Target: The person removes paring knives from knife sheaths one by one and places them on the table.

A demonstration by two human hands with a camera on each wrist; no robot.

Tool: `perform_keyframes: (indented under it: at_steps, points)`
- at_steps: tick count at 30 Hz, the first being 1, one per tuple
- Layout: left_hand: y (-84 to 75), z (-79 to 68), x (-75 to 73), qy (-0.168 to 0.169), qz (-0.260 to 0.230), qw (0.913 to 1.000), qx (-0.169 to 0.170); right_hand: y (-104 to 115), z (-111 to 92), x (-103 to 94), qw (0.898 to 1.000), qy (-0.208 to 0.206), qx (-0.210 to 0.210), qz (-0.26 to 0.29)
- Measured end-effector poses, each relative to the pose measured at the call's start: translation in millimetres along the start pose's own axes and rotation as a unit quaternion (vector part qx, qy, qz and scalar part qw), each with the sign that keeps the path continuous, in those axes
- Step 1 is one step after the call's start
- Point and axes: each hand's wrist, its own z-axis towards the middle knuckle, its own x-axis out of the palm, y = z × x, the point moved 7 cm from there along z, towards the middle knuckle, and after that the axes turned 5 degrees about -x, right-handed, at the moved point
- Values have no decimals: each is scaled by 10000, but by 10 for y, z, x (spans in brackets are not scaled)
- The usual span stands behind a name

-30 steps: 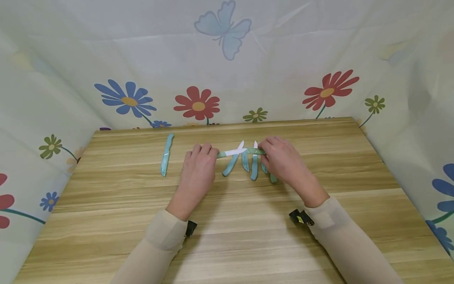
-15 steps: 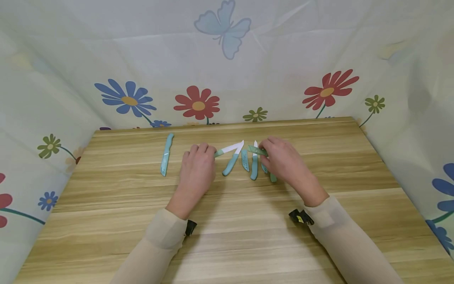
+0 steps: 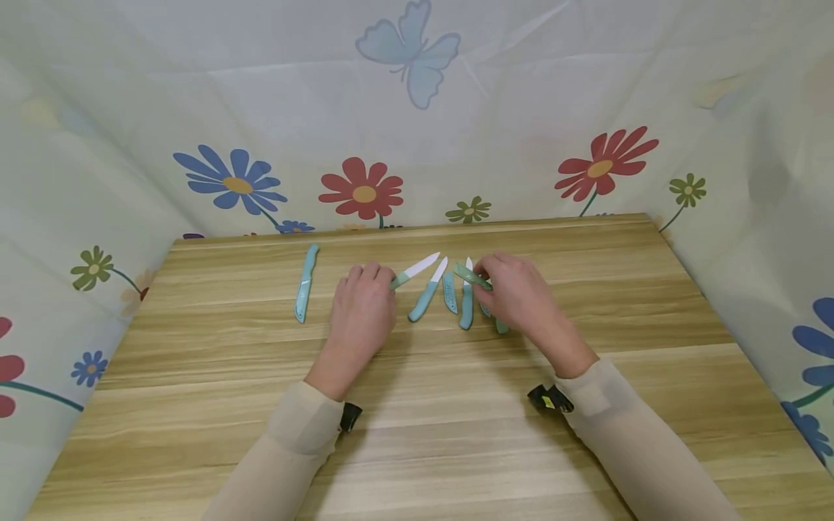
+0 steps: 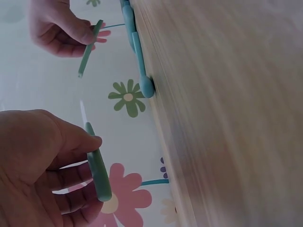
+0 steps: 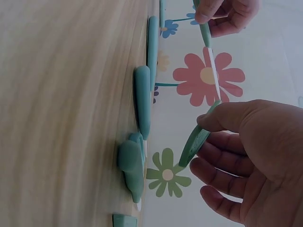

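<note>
My left hand (image 3: 362, 307) holds a small knife (image 3: 420, 266) by its green handle, its white blade bare and pointing up to the right. The left wrist view shows the thumb and fingers pinching that handle (image 4: 98, 172). My right hand (image 3: 521, 293) pinches a green blade sheath (image 3: 470, 274), also seen in the right wrist view as a sheath (image 5: 195, 144) between thumb and fingertips. Knife and sheath are apart, both raised above the table. Beneath them lie a blue-handled knife (image 3: 425, 298), a second blue-handled knife (image 3: 467, 307) and a blue sheath (image 3: 450, 293).
On the left of the wooden table (image 3: 215, 362) lies a blue knife in its sheath (image 3: 305, 286). Partly hidden by my right hand are a green handle (image 3: 501, 327) and another blue sheath (image 3: 485, 309). Flowered cloth (image 3: 508, 137) hangs behind the table.
The blade tip has drawn away from the sheath's mouth, and the knife now tilts more steeply upward. The sheath has turned slightly in my right hand. Things on the table have stayed put.
</note>
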Motion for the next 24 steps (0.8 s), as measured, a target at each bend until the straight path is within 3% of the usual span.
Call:
perform_keyframes:
  at_steps: [17, 24]
  points:
    - [102, 32, 85, 371, -451, 9972, -460, 15, 118, 220, 9888, 500, 1090, 889]
    - [156, 86, 135, 557, -471, 9947, -729, 108, 266, 301, 9766, 753, 1561, 1271]
